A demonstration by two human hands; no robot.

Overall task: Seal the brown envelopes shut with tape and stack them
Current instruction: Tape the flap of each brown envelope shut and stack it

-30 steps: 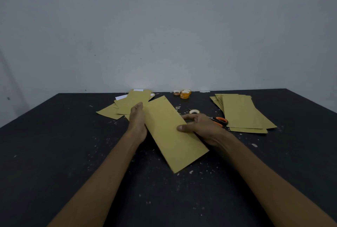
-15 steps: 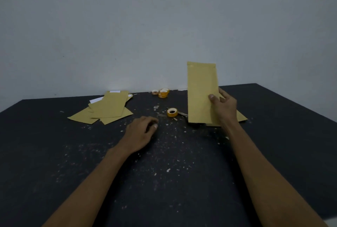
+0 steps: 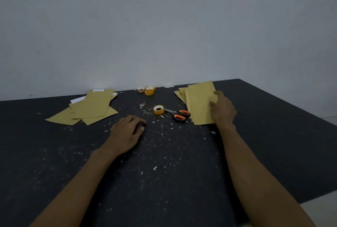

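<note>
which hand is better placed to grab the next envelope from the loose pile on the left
Left. The left hand lies idle on the table, nearer the loose pile; the right hand is far across on the stack, past the scissors.

Nothing readable in this one, tbh. Closest thing to text is the little cluster of tape rolls (image 3: 149, 90) at 12 o'clock, right up against the wall. Their cores have some orange print on them, but it's way too small and blurry to make out a word or brand. The single tape roll (image 3: 158, 109) nearer the middle shows just a yellow ring. The brown envelopes at 10 o'clock (image 3: 91, 106) and 1 o'clock (image 3: 198, 104) show plain faces only.
</note>
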